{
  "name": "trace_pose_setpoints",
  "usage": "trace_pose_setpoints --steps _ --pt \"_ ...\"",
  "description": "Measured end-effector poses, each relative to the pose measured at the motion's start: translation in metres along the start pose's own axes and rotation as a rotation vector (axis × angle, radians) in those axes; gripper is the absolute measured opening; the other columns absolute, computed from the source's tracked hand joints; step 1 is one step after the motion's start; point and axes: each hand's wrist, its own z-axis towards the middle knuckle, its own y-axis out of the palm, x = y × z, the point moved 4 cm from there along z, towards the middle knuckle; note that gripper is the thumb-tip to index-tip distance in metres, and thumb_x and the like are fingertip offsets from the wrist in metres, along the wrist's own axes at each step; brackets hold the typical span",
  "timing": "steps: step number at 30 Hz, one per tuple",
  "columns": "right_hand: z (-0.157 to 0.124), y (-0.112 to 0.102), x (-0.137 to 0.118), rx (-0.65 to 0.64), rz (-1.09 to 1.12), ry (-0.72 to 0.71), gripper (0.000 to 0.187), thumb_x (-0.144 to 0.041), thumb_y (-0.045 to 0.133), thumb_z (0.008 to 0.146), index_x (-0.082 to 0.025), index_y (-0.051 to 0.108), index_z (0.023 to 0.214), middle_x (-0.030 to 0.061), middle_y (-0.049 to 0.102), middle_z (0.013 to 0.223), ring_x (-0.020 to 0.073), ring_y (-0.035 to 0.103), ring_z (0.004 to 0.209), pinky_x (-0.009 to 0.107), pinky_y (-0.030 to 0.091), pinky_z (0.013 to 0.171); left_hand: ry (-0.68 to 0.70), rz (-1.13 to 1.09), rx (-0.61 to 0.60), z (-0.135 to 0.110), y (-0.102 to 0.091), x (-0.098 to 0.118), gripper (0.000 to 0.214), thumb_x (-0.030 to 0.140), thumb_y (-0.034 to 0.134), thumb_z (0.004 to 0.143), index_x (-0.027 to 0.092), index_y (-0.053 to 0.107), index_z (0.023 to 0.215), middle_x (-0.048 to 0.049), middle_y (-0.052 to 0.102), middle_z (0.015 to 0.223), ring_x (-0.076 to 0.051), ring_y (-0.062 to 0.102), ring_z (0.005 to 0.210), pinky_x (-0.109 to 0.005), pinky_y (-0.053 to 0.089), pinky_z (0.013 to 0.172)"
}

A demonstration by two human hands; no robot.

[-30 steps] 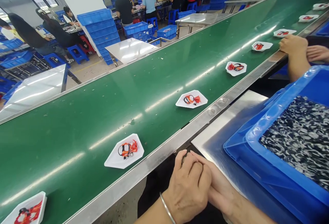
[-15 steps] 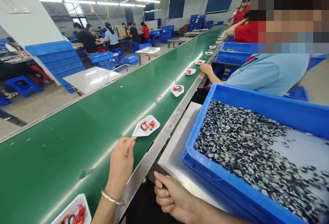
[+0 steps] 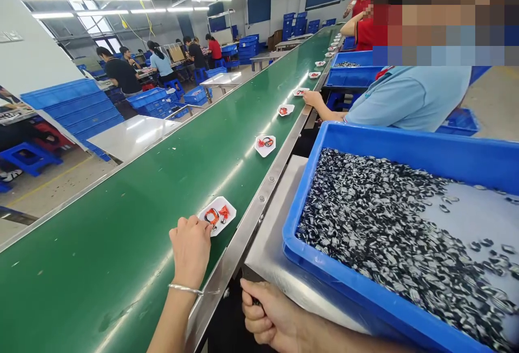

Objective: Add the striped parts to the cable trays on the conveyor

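Observation:
My left hand (image 3: 190, 250), with a silver bangle at the wrist, reaches over the green conveyor belt (image 3: 133, 223). Its bent fingers close on the near end of a small white tray (image 3: 227, 222). In that tray lie an orange-and-black loop (image 3: 211, 217) and a red piece (image 3: 224, 212), partly hidden by my fingertips. My right hand (image 3: 259, 312) is curled into a fist below the belt's metal edge; something dark shows between its fingers, too little to name. Beside it, a blue bin (image 3: 308, 253) holds many small black-and-white curved pieces (image 3: 360, 218).
More white trays with red pieces, such as this one (image 3: 265, 150), line the belt's right side. A co-worker in light blue (image 3: 397, 101) sits beyond the bin, one hand (image 3: 312, 99) at a tray. A steel rail (image 3: 263, 196) edges the belt.
The nearest tray has shifted toward me and left, and my left fingers now reach over its near end. Another tray at the bottom has left view. My right fist stays much the same.

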Motion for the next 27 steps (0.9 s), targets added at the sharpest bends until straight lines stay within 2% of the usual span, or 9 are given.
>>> trace_pose_setpoints --steps 3,5,7,9,11,14,17,23,27 --pt "0.002 -0.001 0.001 0.034 -0.018 -0.026 0.03 -0.041 0.043 0.088 -0.017 0.039 0.069 -0.009 0.028 0.047 0.0011 0.016 0.034 0.014 0.004 0.036 0.038 -0.009 0.123 -0.024 -0.006 0.002 0.029 0.031 0.04 0.088 0.024 0.066 0.075 -0.0045 0.058 0.076 -0.021 0.043 0.076 -0.031 0.023 0.06" --pt "0.003 -0.001 0.002 0.072 0.043 -0.041 0.029 -0.038 0.047 0.087 -0.016 0.042 0.069 -0.0086 0.031 0.046 0.0005 0.018 0.033 0.013 0.007 0.035 0.174 -0.129 0.201 -0.053 -0.003 0.018 0.023 0.03 0.045 0.086 0.025 0.064 0.074 -0.0025 0.057 0.073 -0.019 0.043 0.073 -0.031 0.025 0.06" --pt "0.005 -0.002 0.003 0.107 0.198 -0.063 0.024 -0.033 0.051 0.084 -0.014 0.046 0.072 -0.0061 0.041 0.051 0.0007 0.031 0.036 0.011 0.019 0.036 0.365 -0.338 0.27 -0.086 0.008 0.042 0.024 0.028 0.045 0.086 0.025 0.063 0.071 -0.0012 0.058 0.071 -0.017 0.045 0.071 -0.032 0.03 0.062" --pt "0.006 0.001 0.006 0.086 0.38 -0.039 0.02 -0.03 0.055 0.082 -0.011 0.05 0.078 -0.001 0.053 0.063 0.0035 0.049 0.05 0.012 0.036 0.046 0.394 -0.417 0.413 -0.113 0.02 0.06 0.023 0.028 0.044 0.086 0.024 0.064 0.076 -0.0022 0.061 0.079 -0.02 0.049 0.081 -0.038 0.035 0.076" --pt "0.006 0.004 0.008 0.042 0.486 0.021 0.021 -0.03 0.057 0.08 -0.009 0.053 0.082 0.0028 0.06 0.072 0.0077 0.058 0.066 0.014 0.044 0.058 0.379 -0.414 0.513 -0.129 0.03 0.072 0.026 0.023 0.039 0.087 0.021 0.064 0.081 -0.0039 0.064 0.087 -0.022 0.051 0.09 -0.044 0.033 0.088" --pt "0.003 0.003 0.01 0.081 0.513 0.038 0.019 -0.029 0.058 0.079 -0.01 0.056 0.083 0.0031 0.062 0.073 0.009 0.06 0.069 0.015 0.046 0.062 0.452 -0.392 0.568 -0.133 0.034 0.08 0.034 0.014 0.031 0.087 0.016 0.064 0.08 -0.0062 0.064 0.084 -0.021 0.053 0.089 -0.045 0.031 0.095" --pt "0.0 0.001 0.01 0.118 0.554 0.045 0.018 -0.028 0.059 0.079 -0.011 0.057 0.085 0.0021 0.063 0.074 0.007 0.059 0.068 0.014 0.046 0.061 0.576 -0.342 0.559 -0.127 0.027 0.08 0.033 0.014 0.031 0.085 0.012 0.064 0.079 -0.0073 0.063 0.08 -0.021 0.055 0.087 -0.045 0.031 0.098" --pt "0.0 0.003 0.006 -0.003 0.764 0.052 0.015 -0.025 0.056 0.082 -0.014 0.054 0.091 0.0003 0.062 0.076 0.0081 0.059 0.075 0.018 0.049 0.069 0.777 -0.342 0.488 -0.117 0.019 0.074 0.031 0.017 0.038 0.079 0.006 0.061 0.098 -0.0125 0.061 0.091 -0.025 0.055 0.093 -0.047 0.036 0.093" --pt "0.004 0.005 0.007 -0.12 0.873 0.089 0.011 -0.024 0.053 0.084 -0.015 0.051 0.091 -0.0001 0.058 0.074 0.0058 0.057 0.07 0.015 0.048 0.063 0.814 -0.453 0.461 -0.115 0.02 0.07 0.031 0.014 0.042 0.076 0.004 0.06 0.099 -0.0121 0.06 0.086 -0.025 0.054 0.09 -0.045 0.041 0.087"
